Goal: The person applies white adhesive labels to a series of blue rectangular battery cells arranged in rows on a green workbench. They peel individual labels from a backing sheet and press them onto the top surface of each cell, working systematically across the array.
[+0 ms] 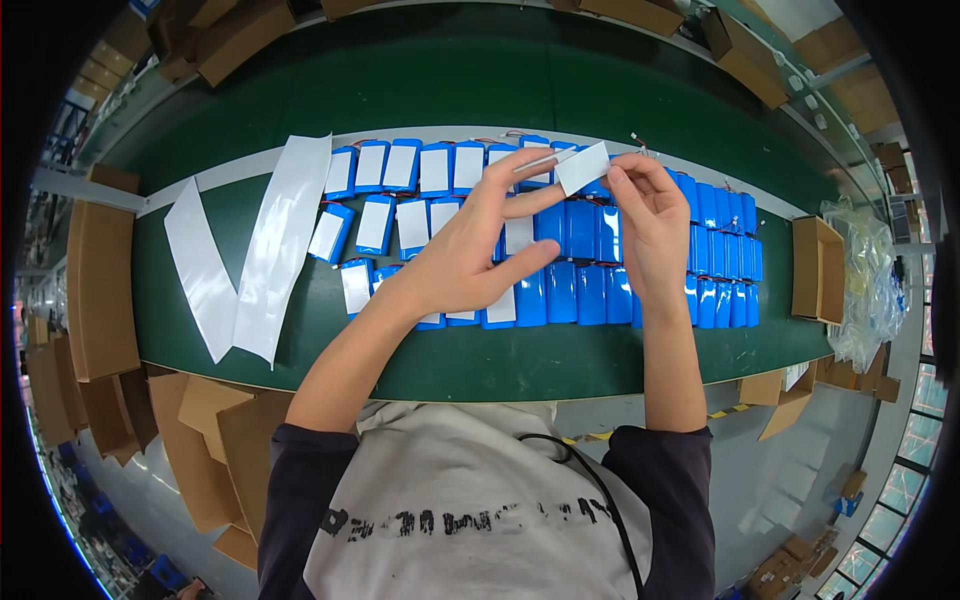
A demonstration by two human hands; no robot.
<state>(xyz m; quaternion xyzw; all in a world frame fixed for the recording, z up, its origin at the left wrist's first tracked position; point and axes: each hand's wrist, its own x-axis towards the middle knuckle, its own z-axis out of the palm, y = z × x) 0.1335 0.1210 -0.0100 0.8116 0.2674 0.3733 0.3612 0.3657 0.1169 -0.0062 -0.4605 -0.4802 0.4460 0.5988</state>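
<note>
Between my two hands is a small white label [585, 170], tilted above the rows of blue battery packs [561, 293]. My right hand [650, 215] pinches the label's right corner between thumb and forefinger. My left hand [465, 245] reaches in from the left, its thumb spread away. The label's left part and a thin white strip [540, 163] lie between its stretched first fingers. The packs lie in three rows under and around my hands. Those on the left bear white labels, such as one pack [375, 225]; those on the right are plain blue. My hands hide some packs.
Two long glossy white sheets [283, 250] lie on the green table [450, 372] at the left. Cardboard boxes [103, 280] stand beyond the left edge. An open carton [817, 270] and clear plastic bags [860, 280] are at the right end. Thin wires poke from the packs' far ends.
</note>
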